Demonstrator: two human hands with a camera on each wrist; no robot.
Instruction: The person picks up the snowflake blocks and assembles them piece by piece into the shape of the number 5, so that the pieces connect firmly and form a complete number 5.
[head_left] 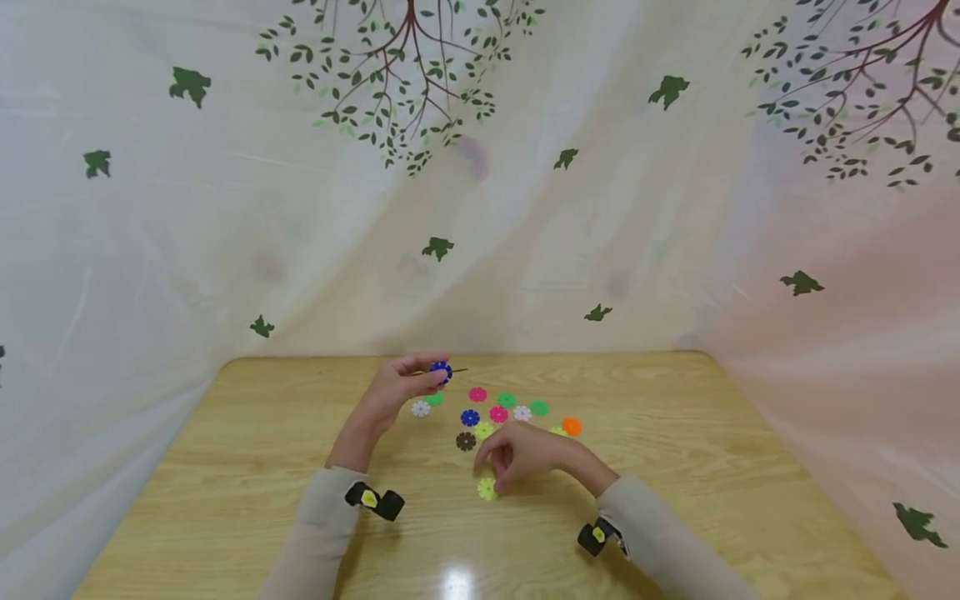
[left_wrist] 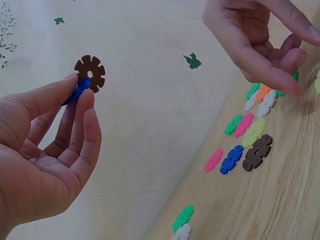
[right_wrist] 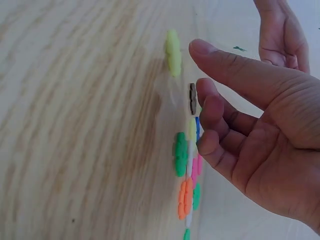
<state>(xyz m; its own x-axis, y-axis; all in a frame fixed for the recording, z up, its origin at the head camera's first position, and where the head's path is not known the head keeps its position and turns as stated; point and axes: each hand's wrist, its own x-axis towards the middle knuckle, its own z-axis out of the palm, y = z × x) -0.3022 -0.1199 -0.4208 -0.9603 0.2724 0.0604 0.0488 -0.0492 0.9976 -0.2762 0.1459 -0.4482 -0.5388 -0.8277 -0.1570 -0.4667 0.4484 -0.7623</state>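
My left hand pinches a blue notched disc between thumb and fingers, above the far part of the table. A brown notched disc is joined to it at an angle, its centre hole showing. My right hand hovers low over the table with its fingers loosely bent. Close by its thumb lies a yellow-green disc; the right wrist view shows a gap between the thumb and this disc. Nothing is held in that hand.
Several notched discs lie flat on the wooden table: another brown one, a blue one, pink ones, a white one and an orange one. A patterned cloth hangs behind the table.
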